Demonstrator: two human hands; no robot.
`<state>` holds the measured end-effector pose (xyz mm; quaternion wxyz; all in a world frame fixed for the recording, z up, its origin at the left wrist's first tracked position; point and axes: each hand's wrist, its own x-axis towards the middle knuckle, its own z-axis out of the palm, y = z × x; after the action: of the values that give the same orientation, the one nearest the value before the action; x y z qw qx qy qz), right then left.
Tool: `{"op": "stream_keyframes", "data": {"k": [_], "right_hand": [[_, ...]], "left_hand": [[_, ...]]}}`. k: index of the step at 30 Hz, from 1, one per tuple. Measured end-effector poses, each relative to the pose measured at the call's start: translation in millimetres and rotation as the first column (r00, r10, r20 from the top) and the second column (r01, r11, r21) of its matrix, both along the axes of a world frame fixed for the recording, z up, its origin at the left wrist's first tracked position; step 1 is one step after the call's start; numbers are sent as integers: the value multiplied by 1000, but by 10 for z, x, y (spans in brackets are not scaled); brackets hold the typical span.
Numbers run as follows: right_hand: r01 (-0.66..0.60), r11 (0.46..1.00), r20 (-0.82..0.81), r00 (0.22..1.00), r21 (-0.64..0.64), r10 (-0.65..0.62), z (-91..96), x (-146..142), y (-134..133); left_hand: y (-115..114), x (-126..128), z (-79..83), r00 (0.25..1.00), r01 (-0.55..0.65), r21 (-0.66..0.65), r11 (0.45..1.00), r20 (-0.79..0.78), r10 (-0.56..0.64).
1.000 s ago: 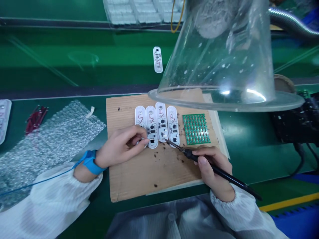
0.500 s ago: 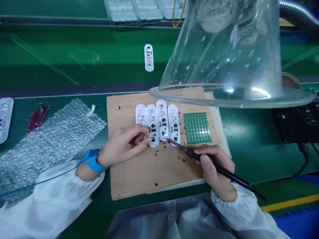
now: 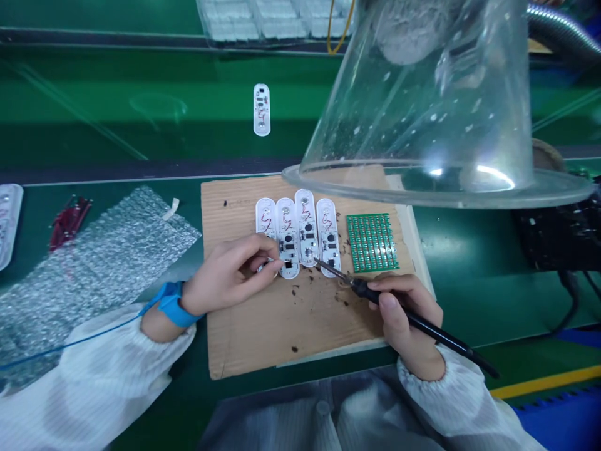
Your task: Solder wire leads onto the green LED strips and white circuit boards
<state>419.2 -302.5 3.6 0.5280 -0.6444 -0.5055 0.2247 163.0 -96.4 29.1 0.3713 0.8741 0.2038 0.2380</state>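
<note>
Several white oblong housings (image 3: 297, 235) with small circuit boards and red wires lie side by side on a brown cardboard sheet (image 3: 282, 326). My left hand (image 3: 230, 272) is pinched closed at the lower ends of the two leftmost housings; what its fingertips hold is too small to make out. My right hand (image 3: 406, 316) grips a black soldering iron (image 3: 399, 313) like a pen, its tip touching the lower end of the rightmost housings. A green panel of tiny boards (image 3: 372, 242) lies just right of them. A blue wrist strap (image 3: 171, 304) circles my left wrist.
A clear cone-shaped fume hood (image 3: 432, 106) hangs over the cardboard's far right. One more white housing (image 3: 261, 109) lies on the green belt beyond. Bubble wrap (image 3: 89, 263) and red parts (image 3: 68, 219) lie at left. Black equipment (image 3: 558, 232) stands at right.
The lone housing on the belt has drifted left. The soldering iron tip has shifted slightly along the row of housings. My left hand stays pinched in place.
</note>
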Motion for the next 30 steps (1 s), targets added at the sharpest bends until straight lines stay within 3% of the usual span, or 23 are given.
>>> {"op": "stream_keyframes", "data": {"k": [6,17,30], "right_hand": [[-58,998,36,998,-39,60,49,-12,32],[-26,1000,-13,1000,-14,26,-25,13,-18],[-86,995,32,996,-54,87,77,-34,59]], "left_hand": [[11,2,-6,1000,12,9,1000,-5,-12],[20,-17,-8,1000,27,23,999,8,-27],[26,-17,-12,999,30,41,999,-32,-29]]}}
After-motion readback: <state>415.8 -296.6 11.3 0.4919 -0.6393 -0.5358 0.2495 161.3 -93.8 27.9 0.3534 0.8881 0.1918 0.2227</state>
